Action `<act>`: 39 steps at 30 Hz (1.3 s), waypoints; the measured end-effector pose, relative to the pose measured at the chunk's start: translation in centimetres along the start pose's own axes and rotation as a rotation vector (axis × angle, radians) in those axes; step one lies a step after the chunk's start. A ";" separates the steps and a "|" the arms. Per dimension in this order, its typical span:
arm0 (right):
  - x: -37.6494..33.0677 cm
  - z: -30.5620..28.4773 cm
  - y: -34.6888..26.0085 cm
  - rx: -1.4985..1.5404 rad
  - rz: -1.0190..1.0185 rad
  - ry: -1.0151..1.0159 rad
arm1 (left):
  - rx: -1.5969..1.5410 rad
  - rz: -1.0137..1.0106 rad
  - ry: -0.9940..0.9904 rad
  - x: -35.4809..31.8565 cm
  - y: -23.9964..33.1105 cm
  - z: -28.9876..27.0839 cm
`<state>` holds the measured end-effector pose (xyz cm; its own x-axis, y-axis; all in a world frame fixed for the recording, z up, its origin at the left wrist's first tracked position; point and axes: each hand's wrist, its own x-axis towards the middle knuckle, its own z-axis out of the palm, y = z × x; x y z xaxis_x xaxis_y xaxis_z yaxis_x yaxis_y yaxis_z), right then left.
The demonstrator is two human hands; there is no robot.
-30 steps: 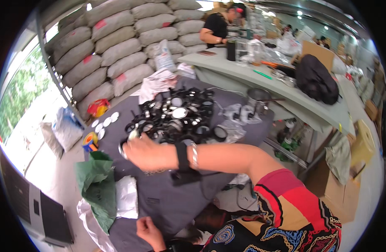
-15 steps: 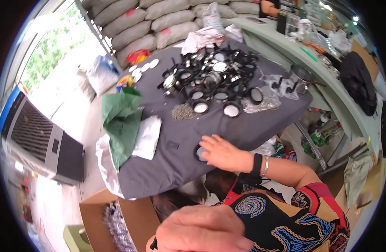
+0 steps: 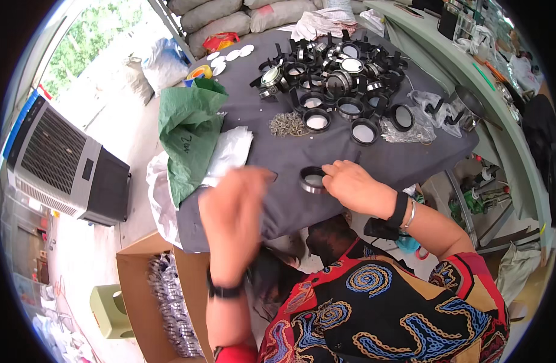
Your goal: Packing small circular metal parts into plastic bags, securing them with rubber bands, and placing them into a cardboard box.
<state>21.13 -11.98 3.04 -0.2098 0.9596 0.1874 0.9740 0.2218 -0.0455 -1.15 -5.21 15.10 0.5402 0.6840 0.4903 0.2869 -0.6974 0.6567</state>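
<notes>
A round black-rimmed part with a silver band and a pale disc inside [image 3: 313,180] rests on the grey cloth near the table's front edge. My right hand [image 3: 355,189] grips its right side with closed fingers. Left of it, my left hand [image 3: 234,212] is raised over the cloth near the white sheet [image 3: 231,154]; motion smears its fingers, and I cannot tell whether it holds anything. Farther back lies a pile of similar round black and silver parts with black handles [image 3: 338,81]. Small metal pieces [image 3: 288,124] lie heaped in front of the pile.
Green sack cloth [image 3: 187,133] covers the table's left side. White discs [image 3: 232,55] and a yellow tape roll [image 3: 199,74] lie behind it. Clear plastic bags [image 3: 405,130] sit to the right. A cardboard box of shiny parts [image 3: 133,272] stands lower left, beside a cooler unit [image 3: 60,163].
My left hand has moved up from the lower edge to over the table. My right hand stays at the round part, its fingers now on the rim. The view has shifted.
</notes>
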 end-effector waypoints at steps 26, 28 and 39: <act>-1.7 0.4 0.5 1.884 0.545 0.042 | -0.014 -0.543 0.214 5.8 -27.2 3.8; -1.4 0.3 0.4 1.874 0.578 0.005 | -0.078 -0.610 0.257 5.4 -27.0 3.7; -1.5 0.8 -0.5 1.966 0.463 0.196 | 0.440 -0.222 0.451 5.2 -22.6 4.7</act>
<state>20.85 -13.42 2.02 0.1194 0.9902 -0.0728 -0.4805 -0.0065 -0.8770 -1.12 13.16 0.11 0.0746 0.7771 0.6249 0.7010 -0.4866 0.5214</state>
